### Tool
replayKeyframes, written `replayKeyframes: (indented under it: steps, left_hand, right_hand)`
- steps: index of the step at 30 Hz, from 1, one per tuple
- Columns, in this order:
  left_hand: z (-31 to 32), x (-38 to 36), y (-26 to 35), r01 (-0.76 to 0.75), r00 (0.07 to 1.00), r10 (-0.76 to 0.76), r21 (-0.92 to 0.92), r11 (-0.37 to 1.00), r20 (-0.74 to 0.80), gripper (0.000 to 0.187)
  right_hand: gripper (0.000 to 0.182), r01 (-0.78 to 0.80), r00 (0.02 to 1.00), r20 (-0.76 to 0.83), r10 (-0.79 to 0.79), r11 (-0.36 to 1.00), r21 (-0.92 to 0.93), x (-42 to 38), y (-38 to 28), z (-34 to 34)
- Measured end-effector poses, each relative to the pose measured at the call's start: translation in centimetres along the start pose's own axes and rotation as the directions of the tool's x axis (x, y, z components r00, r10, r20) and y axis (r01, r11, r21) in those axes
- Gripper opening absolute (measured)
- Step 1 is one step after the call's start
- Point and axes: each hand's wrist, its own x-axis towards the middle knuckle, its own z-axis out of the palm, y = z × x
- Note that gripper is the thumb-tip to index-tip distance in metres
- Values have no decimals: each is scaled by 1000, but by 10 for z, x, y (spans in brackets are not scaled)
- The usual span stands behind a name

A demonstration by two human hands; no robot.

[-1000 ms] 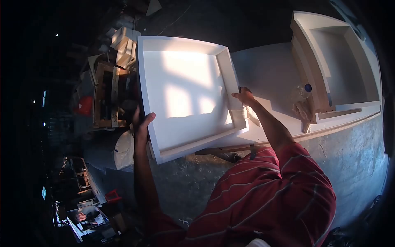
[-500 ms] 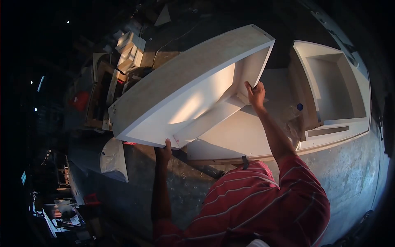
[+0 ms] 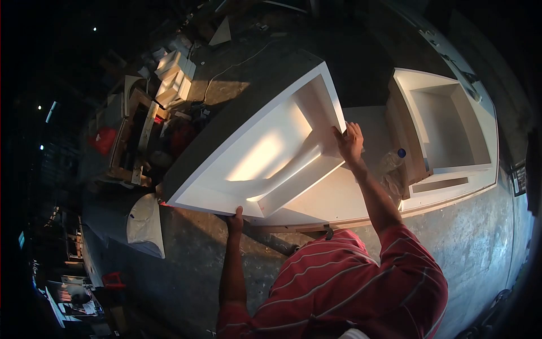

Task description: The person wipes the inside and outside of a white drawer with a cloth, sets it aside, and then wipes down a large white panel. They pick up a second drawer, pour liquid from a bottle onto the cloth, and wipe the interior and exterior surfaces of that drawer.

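Both my hands hold a large white cabinet box (image 3: 206,183), open toward me and tilted, with sunlight on its inner panel. My left hand (image 3: 235,220) grips its lower edge, thumb up on the front rim and fingers hidden beneath. On the right side edge my right hand (image 3: 351,144) is clasped, fingers curled over the outside. Behind and below the box lies a broad white panel (image 3: 316,198), partly covered by it. Right of my right hand, a clear plastic bottle (image 3: 390,163) with a blue cap rests near a second open cabinet box (image 3: 435,93).
A narrow slot (image 3: 440,185) is in the panel by the second box. Stacked pale wooden pieces (image 3: 172,82) and a wooden frame (image 3: 135,133) stand at the left. A white-covered object (image 3: 145,223) and a red stool (image 3: 114,279) are on the concrete floor (image 3: 186,271).
The cabinet box has turned in my hands, its upper right corner moving left and its open side facing me more. Its lit outer side is now dark. Both hands have shifted slightly lower.
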Motion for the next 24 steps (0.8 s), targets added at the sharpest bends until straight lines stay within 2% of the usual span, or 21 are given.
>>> replayKeyframes:
  steps: [1,3,4,6,7,9,10,11,12,13,15,16,17,18,19,20,21,22,23,24]
  left_hand:
    - [2,2,3,1,1000,-1,3,1000,-1,44]
    - [17,9,14,192,981,-192,-115,975,12,43]
    - [28,11,15,195,981,-195,-114,974,9,43]
    - [59,15,13,316,935,-354,-430,846,-10,42]
    - [72,14,13,352,930,-354,-502,790,96,43]
    - [104,15,-1,434,900,-345,-607,666,264,45]
    - [121,18,-16,479,877,-349,-639,601,329,47]
    - [135,16,-17,565,823,-379,-672,478,423,49]
    - [147,14,-18,641,762,-390,-686,345,516,51]
    - [154,10,-17,633,768,-384,-698,335,512,51]
    - [161,3,-16,826,538,-523,-538,169,661,49]
    - [159,-4,-15,843,536,-514,-394,367,670,48]
    - [154,-17,-12,808,533,-508,-228,544,676,48]
    - [141,-32,6,677,580,-432,-113,727,691,44]
    - [130,-44,16,677,587,-425,-130,724,689,44]
    - [118,-56,23,321,723,-192,-77,944,664,40]
    - [105,-65,33,-91,753,74,-7,996,654,35]
    - [84,-69,54,-286,823,252,-10,958,509,36]
    - [61,-71,72,-463,833,425,26,886,353,36]
    - [41,-66,78,-546,837,536,115,830,111,42]
  right_hand:
    - [24,-2,1000,1,2,1000,3,18,-13,-5]
    - [20,147,988,-56,-146,989,1,62,-41,-15]
    - [23,218,975,-33,-219,976,-25,83,-55,-20]
    - [29,375,927,-6,-375,926,-51,122,-80,-26]
    - [32,456,889,-2,-457,888,-52,137,-94,-27]
    - [36,514,858,28,-513,856,-55,159,-126,-29]
    - [32,597,802,57,-595,801,-47,166,-142,-29]
    - [29,675,736,87,-671,737,-36,170,-155,-28]
    - [28,683,724,139,-676,731,-2,172,-166,-26]
    - [28,694,712,140,-688,720,5,174,-170,-23]
    - [28,763,631,205,-748,646,7,177,-176,-15]
    - [28,776,615,204,-762,631,16,179,-177,-13]
    - [34,789,593,215,-776,613,38,178,-177,-15]
    - [40,800,571,227,-789,597,58,178,-175,-17]
    - [40,809,558,228,-798,584,67,180,-173,-18]
    - [36,827,537,243,-808,561,37,179,-170,-20]
    - [31,843,518,259,-815,537,6,179,-166,-23]
    - [34,859,495,264,-828,513,-2,180,-161,-23]
    - [34,859,491,271,-828,512,8,180,-156,-24]
    - [35,864,483,269,-833,503,8,179,-150,-23]
